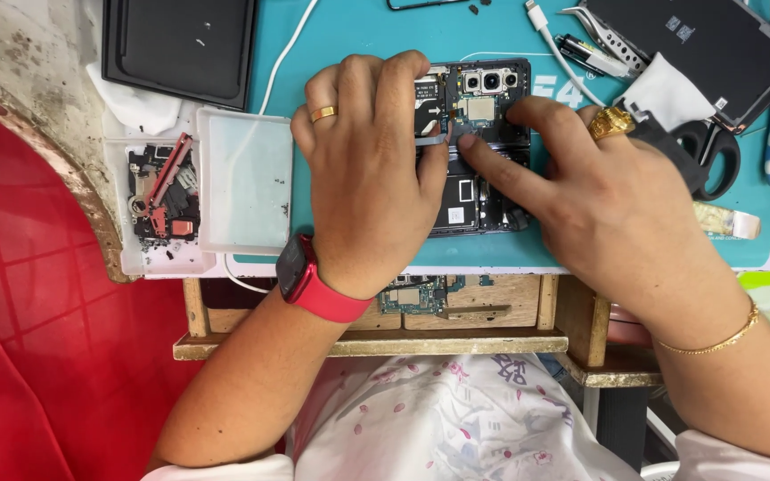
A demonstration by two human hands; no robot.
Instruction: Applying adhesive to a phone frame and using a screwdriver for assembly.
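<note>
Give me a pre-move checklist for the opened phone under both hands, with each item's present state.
1. Opened phone lies flat on the teal mat: ok.
2. Left hand steadies the phone's left side: ok.
3. Right hand has its forefinger on the middle of the board: ok.
4. Grey flat tool at the left fingertips; whether it is seated under a part: cannot tell.
5. Parts tray within reach, lid off beside it: ok.
6. Scissors and tweezers crowd the right hand: not ok.
</note>
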